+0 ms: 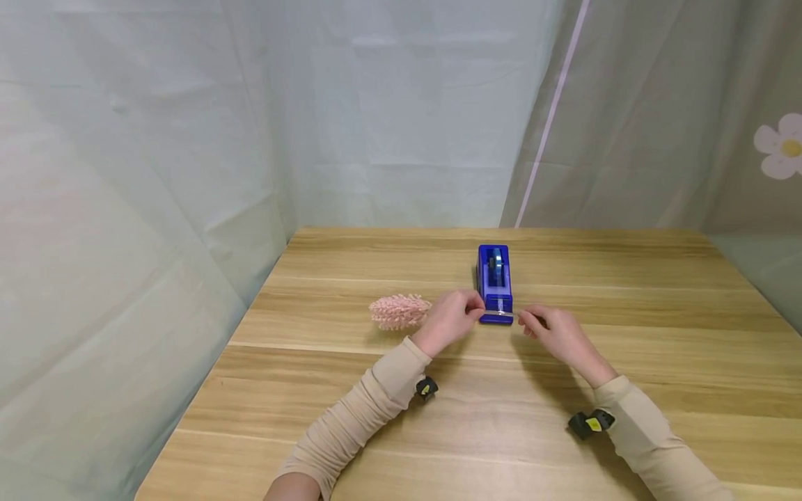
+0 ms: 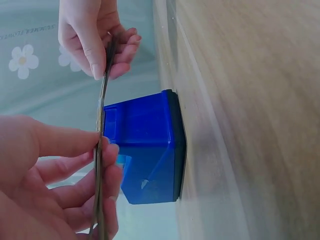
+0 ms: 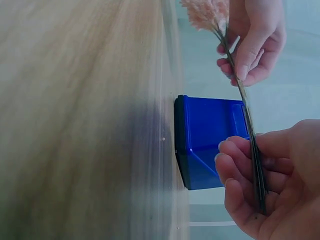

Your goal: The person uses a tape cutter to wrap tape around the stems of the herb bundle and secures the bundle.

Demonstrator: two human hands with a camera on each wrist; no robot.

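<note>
Left hand (image 1: 447, 321) and right hand (image 1: 557, 334) are both pinching the thin dark stem (image 3: 247, 125) of a pink fluffy flower sprig (image 1: 399, 311), holding it just above the blue plastic tape dispenser (image 1: 495, 282) on the wooden counter (image 1: 626, 362).

The tape dispenser (image 1: 495, 282) stands at about twelve o'clock from both hands — it blocks any straight push forward. The stem (image 3: 248, 127) is stretched across just in front of it, barring the gap between the left hand (image 1: 450, 320) and right hand (image 1: 554, 334). The table (image 1: 626, 278) lies open toward three o'clock; toward nine, the pink flower head (image 1: 399, 311) sits close.
</note>
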